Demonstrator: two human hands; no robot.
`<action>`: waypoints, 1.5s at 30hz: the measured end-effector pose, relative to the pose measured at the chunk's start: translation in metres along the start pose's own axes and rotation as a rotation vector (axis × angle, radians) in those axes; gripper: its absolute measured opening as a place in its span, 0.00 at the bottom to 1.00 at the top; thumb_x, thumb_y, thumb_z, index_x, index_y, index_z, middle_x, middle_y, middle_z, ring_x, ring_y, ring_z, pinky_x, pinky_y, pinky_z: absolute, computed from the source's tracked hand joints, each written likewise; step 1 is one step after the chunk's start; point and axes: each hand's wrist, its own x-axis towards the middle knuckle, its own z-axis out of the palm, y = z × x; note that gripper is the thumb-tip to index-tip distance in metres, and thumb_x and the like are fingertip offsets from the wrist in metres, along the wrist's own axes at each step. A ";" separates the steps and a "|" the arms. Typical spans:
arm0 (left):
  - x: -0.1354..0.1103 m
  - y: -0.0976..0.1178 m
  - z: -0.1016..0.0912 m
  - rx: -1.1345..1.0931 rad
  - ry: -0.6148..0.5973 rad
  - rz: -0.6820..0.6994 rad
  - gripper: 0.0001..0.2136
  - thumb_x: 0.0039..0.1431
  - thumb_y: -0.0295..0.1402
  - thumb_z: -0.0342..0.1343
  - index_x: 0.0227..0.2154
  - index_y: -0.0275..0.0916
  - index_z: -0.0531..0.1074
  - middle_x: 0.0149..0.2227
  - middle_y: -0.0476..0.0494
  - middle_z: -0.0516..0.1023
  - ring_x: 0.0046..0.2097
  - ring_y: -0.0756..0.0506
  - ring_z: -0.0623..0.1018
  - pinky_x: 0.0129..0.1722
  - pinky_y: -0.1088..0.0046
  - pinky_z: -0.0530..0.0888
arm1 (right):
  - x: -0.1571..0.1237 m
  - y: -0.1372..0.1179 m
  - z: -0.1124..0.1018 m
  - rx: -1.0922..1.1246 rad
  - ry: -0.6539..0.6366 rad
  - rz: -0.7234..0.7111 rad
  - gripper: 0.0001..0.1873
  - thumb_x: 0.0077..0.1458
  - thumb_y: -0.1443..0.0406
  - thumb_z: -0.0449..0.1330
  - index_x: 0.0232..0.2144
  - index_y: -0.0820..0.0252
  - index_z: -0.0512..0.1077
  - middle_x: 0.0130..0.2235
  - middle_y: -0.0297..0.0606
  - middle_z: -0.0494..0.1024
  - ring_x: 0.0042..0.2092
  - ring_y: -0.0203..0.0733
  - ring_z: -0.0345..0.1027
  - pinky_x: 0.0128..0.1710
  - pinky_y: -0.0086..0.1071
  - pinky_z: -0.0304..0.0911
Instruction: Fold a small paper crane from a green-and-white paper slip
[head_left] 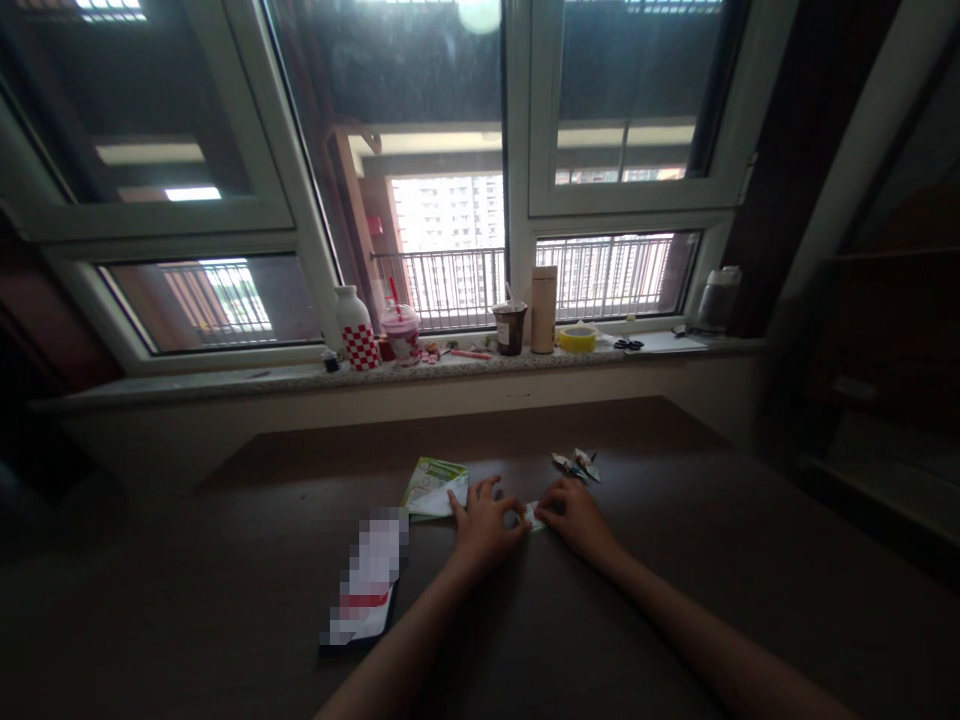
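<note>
A small whitish-green piece of folded paper (534, 517) lies between my two hands on the dark table. My left hand (486, 525) pinches its left side with thumb and forefinger, and the other fingers are spread out to the left. The fingertips of my right hand (579, 518) close on the right side of the same paper. Beside my left hand lie green-and-white printed sheets (435, 488), with one spread finger over their right edge. Just beyond my right hand sit several small folded paper pieces (577, 465).
A dark-edged flat object, its top pixelated (375, 585), rests left of my left forearm. On the windowsill (300, 378) stand a checkered white bottle (358, 330), a pink drink cup (401, 335), a brown cup (510, 328), a tan flask (544, 310), yellow tape (577, 340) and black-handled scissors (628, 345).
</note>
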 end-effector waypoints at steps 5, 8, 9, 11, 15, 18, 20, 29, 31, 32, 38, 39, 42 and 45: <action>0.000 0.000 0.000 0.037 0.008 0.019 0.10 0.54 0.47 0.61 0.39 0.56 0.78 0.66 0.46 0.61 0.68 0.32 0.56 0.59 0.26 0.38 | 0.000 0.001 0.000 -0.011 -0.002 -0.007 0.06 0.53 0.61 0.65 0.30 0.56 0.80 0.39 0.40 0.76 0.47 0.47 0.67 0.49 0.37 0.60; -0.003 0.002 0.000 0.080 0.050 0.057 0.09 0.55 0.46 0.61 0.38 0.55 0.79 0.66 0.47 0.61 0.68 0.32 0.55 0.60 0.27 0.35 | -0.001 0.000 0.000 -0.015 -0.005 -0.013 0.06 0.53 0.62 0.65 0.31 0.56 0.80 0.39 0.40 0.76 0.47 0.46 0.67 0.49 0.37 0.60; -0.004 0.003 0.000 0.089 0.059 0.067 0.09 0.55 0.46 0.61 0.38 0.55 0.79 0.66 0.47 0.62 0.68 0.31 0.55 0.60 0.27 0.35 | -0.001 0.000 -0.001 -0.017 -0.004 -0.016 0.05 0.53 0.62 0.65 0.31 0.56 0.80 0.39 0.40 0.76 0.47 0.46 0.67 0.49 0.37 0.60; -0.005 0.004 0.000 0.097 0.073 0.084 0.09 0.55 0.46 0.61 0.37 0.53 0.79 0.66 0.47 0.62 0.68 0.31 0.55 0.60 0.27 0.33 | -0.001 -0.001 -0.001 -0.023 -0.002 -0.023 0.05 0.53 0.62 0.65 0.31 0.56 0.80 0.39 0.40 0.76 0.47 0.46 0.67 0.50 0.37 0.60; -0.006 0.003 0.001 0.085 0.094 0.111 0.09 0.58 0.46 0.58 0.37 0.54 0.80 0.66 0.48 0.62 0.68 0.32 0.54 0.60 0.27 0.32 | 0.000 -0.002 -0.002 -0.069 -0.001 -0.047 0.05 0.55 0.63 0.64 0.32 0.55 0.80 0.41 0.40 0.76 0.48 0.47 0.66 0.50 0.37 0.59; -0.005 0.000 0.003 0.064 0.105 0.096 0.09 0.61 0.46 0.55 0.37 0.55 0.80 0.65 0.49 0.63 0.68 0.32 0.55 0.59 0.26 0.34 | 0.001 -0.002 -0.002 -0.098 0.005 -0.062 0.06 0.56 0.63 0.63 0.34 0.55 0.80 0.41 0.41 0.76 0.49 0.48 0.65 0.51 0.38 0.59; -0.004 -0.001 0.004 0.061 0.111 0.089 0.08 0.61 0.45 0.56 0.37 0.55 0.80 0.65 0.49 0.64 0.67 0.33 0.55 0.59 0.26 0.34 | 0.002 -0.001 -0.002 -0.105 0.008 -0.070 0.06 0.56 0.63 0.63 0.34 0.55 0.80 0.42 0.41 0.76 0.49 0.48 0.65 0.51 0.38 0.59; -0.002 0.003 0.006 0.035 0.129 0.091 0.08 0.59 0.45 0.58 0.34 0.53 0.80 0.61 0.49 0.67 0.66 0.32 0.56 0.60 0.26 0.35 | 0.003 0.001 0.000 -0.107 0.005 -0.063 0.06 0.56 0.63 0.63 0.34 0.54 0.80 0.42 0.40 0.76 0.49 0.48 0.65 0.51 0.39 0.59; 0.000 0.004 0.007 0.031 0.132 0.086 0.08 0.59 0.45 0.58 0.33 0.52 0.80 0.61 0.48 0.67 0.66 0.33 0.57 0.60 0.26 0.36 | 0.003 0.001 0.000 -0.106 0.007 -0.062 0.05 0.56 0.63 0.63 0.34 0.54 0.80 0.42 0.40 0.76 0.49 0.48 0.65 0.51 0.39 0.59; 0.000 0.005 0.007 0.030 0.134 0.085 0.08 0.58 0.45 0.59 0.33 0.52 0.80 0.60 0.48 0.67 0.66 0.33 0.57 0.60 0.26 0.36 | 0.003 0.001 0.000 -0.105 0.008 -0.061 0.05 0.56 0.63 0.63 0.34 0.54 0.80 0.42 0.40 0.76 0.49 0.48 0.65 0.51 0.39 0.59; 0.003 0.008 0.008 0.030 0.120 0.075 0.09 0.52 0.46 0.64 0.34 0.50 0.79 0.60 0.48 0.67 0.65 0.33 0.58 0.60 0.26 0.38 | 0.004 0.002 0.000 -0.116 0.015 -0.062 0.06 0.57 0.62 0.63 0.35 0.54 0.80 0.42 0.41 0.76 0.49 0.48 0.66 0.51 0.39 0.60; 0.004 0.008 0.008 0.028 0.116 0.069 0.09 0.52 0.46 0.64 0.35 0.51 0.79 0.60 0.47 0.67 0.65 0.33 0.58 0.60 0.26 0.38 | 0.004 0.002 0.000 -0.117 0.013 -0.061 0.06 0.56 0.62 0.63 0.35 0.53 0.80 0.42 0.41 0.76 0.49 0.48 0.65 0.51 0.39 0.59; 0.004 0.009 0.007 0.010 0.101 0.048 0.13 0.53 0.46 0.63 0.42 0.53 0.77 0.60 0.45 0.67 0.64 0.34 0.60 0.61 0.27 0.41 | 0.005 0.002 0.001 -0.116 0.016 -0.055 0.06 0.56 0.62 0.63 0.35 0.53 0.79 0.43 0.40 0.75 0.50 0.48 0.65 0.52 0.40 0.59; 0.004 0.008 0.007 -0.008 0.086 0.051 0.14 0.55 0.45 0.62 0.45 0.56 0.75 0.61 0.44 0.66 0.64 0.35 0.61 0.60 0.27 0.42 | 0.005 0.003 0.001 -0.091 0.043 -0.038 0.06 0.56 0.62 0.63 0.35 0.56 0.78 0.42 0.41 0.75 0.50 0.49 0.66 0.52 0.40 0.59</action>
